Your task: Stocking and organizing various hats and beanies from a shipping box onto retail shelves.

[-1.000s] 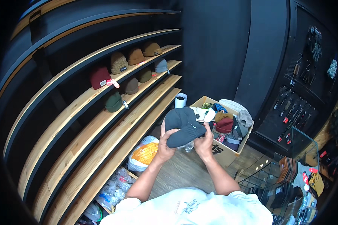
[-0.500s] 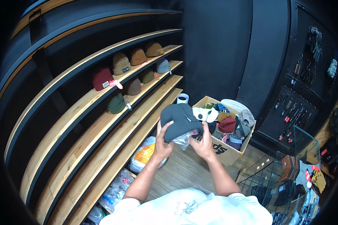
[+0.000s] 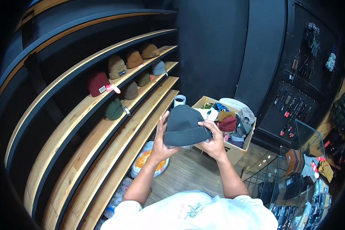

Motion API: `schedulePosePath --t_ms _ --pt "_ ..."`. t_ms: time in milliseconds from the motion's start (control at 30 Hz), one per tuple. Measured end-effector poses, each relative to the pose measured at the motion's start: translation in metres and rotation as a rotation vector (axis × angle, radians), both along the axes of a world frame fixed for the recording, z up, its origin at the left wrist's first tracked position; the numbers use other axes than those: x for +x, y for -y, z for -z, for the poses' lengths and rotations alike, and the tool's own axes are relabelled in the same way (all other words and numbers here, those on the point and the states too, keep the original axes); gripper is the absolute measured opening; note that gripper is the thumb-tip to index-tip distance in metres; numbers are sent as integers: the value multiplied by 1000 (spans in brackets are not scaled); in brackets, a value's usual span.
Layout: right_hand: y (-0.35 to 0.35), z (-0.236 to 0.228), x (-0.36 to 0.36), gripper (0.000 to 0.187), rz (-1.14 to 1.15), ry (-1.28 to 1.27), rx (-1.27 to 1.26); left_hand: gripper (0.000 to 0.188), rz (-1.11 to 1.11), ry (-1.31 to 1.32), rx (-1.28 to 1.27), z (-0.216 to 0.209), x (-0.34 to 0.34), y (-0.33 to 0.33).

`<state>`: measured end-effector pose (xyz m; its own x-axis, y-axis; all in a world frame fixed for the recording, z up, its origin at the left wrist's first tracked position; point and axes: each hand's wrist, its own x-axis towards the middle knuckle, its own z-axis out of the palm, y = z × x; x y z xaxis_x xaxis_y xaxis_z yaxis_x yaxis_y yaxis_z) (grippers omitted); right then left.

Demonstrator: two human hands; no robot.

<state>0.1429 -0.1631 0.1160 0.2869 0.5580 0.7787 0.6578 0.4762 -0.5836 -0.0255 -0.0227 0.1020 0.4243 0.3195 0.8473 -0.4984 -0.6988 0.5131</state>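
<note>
Between my two hands a dark grey knit beanie [image 3: 188, 124] is held up in front of me, its folded cuff toward me and its crown upward. My left hand [image 3: 163, 136] grips its left side, fingers along the knit. On the right side my right hand [image 3: 214, 140] clasps the cuff, its thumb and fingers around the edge. A bit of clear plastic shows under the cuff. Beyond the beanie stands an open cardboard box [image 3: 239, 153] filled with hats, among them a maroon beanie [image 3: 228, 123] and a grey cap [image 3: 247, 115].
Long wooden shelves [image 3: 115, 143] run along the left wall. Several beanies stand on two of them, including a maroon one [image 3: 98, 83] and a green one [image 3: 114, 109]. A plastic bag [image 3: 149, 161] lies on the floor. At right is a glass display case [image 3: 270, 172] with wallets.
The beanie has been turned so its cuff now faces me and its crown points up. The plastic under it is mostly hidden now. My right hand has shifted higher along its side.
</note>
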Motion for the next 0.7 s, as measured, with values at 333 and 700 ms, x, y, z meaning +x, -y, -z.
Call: schedulePosePath --t_ms 333,700 --pt "-1 24 -1 59 -58 -345 29 93 19 -314 112 -14 -19 4" --pt "-23 26 -22 36 401 -305 167 46 -430 53 197 15 35 44"
